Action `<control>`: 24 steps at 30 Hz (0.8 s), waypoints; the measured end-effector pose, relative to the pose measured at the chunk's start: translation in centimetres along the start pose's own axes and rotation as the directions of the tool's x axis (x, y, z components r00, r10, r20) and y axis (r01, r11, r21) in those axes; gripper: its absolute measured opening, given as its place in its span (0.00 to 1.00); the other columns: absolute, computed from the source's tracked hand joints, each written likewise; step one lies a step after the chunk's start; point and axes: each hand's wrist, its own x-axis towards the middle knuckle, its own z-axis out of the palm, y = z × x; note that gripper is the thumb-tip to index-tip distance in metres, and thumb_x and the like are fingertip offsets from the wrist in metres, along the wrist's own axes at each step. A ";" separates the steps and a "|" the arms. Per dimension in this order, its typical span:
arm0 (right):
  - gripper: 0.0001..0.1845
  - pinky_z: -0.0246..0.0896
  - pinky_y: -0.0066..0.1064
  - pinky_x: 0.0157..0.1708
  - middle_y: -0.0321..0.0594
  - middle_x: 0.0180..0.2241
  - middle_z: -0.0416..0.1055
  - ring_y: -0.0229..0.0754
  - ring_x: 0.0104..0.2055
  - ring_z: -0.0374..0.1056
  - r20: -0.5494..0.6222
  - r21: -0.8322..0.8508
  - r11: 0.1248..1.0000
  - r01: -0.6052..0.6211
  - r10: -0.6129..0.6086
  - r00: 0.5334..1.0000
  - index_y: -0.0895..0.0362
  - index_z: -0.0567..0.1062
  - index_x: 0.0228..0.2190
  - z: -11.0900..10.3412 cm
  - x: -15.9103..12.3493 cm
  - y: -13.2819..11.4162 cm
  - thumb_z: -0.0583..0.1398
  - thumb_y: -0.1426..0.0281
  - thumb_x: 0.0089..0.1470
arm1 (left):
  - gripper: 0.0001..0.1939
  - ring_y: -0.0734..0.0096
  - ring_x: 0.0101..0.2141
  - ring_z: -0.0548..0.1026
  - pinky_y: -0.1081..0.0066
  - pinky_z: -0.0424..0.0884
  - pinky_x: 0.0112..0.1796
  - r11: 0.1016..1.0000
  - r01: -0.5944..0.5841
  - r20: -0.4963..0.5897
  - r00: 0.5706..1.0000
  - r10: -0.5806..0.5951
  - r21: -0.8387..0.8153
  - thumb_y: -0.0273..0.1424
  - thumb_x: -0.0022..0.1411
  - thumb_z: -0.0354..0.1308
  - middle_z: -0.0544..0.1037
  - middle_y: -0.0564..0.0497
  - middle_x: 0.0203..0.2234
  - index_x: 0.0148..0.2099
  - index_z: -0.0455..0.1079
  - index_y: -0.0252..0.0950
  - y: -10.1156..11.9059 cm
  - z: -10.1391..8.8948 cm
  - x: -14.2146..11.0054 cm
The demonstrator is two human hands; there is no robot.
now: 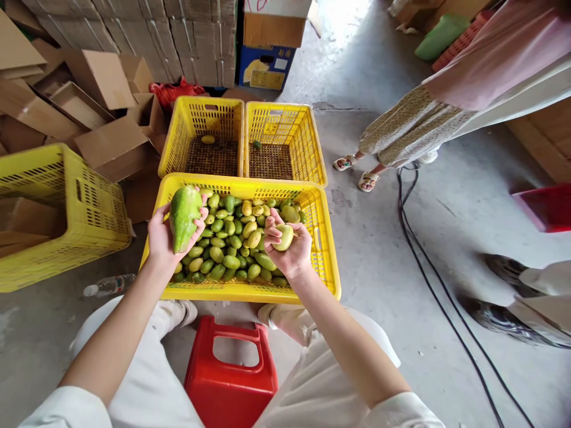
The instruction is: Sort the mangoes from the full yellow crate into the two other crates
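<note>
My left hand (167, 241) is closed around a large green mango (184, 215), held over the left side of the near yellow crate (328, 261). A small yellow-green mango (284, 236) lies in my right hand (289, 249), whose fingers curl round it above the crate's right half. Several small green and yellowish mangoes (232, 244) fill this crate. Behind it stand two yellow crates side by side. The left one (178, 137) holds one yellow fruit (207, 139). The right one (312, 148) holds one green fruit (257, 144).
A red stool (229, 380) sits between my knees. Another yellow crate (57, 214) stands at the left, with cardboard boxes (107, 142) piled behind. A plastic bottle (109, 285) lies on the floor. Black cables (428, 279) run at the right, near two other people's legs and feet (357, 169).
</note>
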 end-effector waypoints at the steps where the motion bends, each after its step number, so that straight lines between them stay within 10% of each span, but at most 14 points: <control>1: 0.34 0.66 0.25 0.21 0.35 0.31 0.77 0.38 0.24 0.65 0.018 -0.019 1.000 0.018 -0.018 1.000 0.50 0.78 0.58 0.1 -0.1 0.1 0.57 0.73 0.49 | 0.25 0.72 0.34 0.81 0.80 0.77 0.29 1.000 -0.008 0.011 1.000 0.008 -0.002 0.35 0.78 0.47 0.85 0.40 0.52 0.70 0.75 0.42 -0.1 0.0 0.0; 9: 0.23 0.78 0.39 0.43 0.37 0.34 0.76 0.45 0.37 0.72 0.069 -0.111 0.989 0.100 -0.093 0.993 0.50 0.81 0.45 0.6 -0.3 0.6 0.59 0.67 0.46 | 0.26 0.50 0.55 0.85 0.59 0.87 0.49 0.979 -0.158 0.018 0.987 0.157 0.128 0.45 0.73 0.57 0.87 0.43 0.52 0.68 0.75 0.44 -0.7 0.0 -0.3; 24: 0.28 0.80 0.54 0.58 0.37 0.37 0.82 0.47 0.43 0.80 0.076 -0.096 0.995 0.022 -0.015 0.997 0.49 0.80 0.53 0.7 -0.4 1.2 0.60 0.70 0.49 | 0.16 0.50 0.50 0.89 0.63 0.88 0.44 0.955 -0.079 -0.020 0.996 0.089 0.284 0.39 0.65 0.71 0.89 0.40 0.45 0.51 0.79 0.37 -1.3 -1.2 0.9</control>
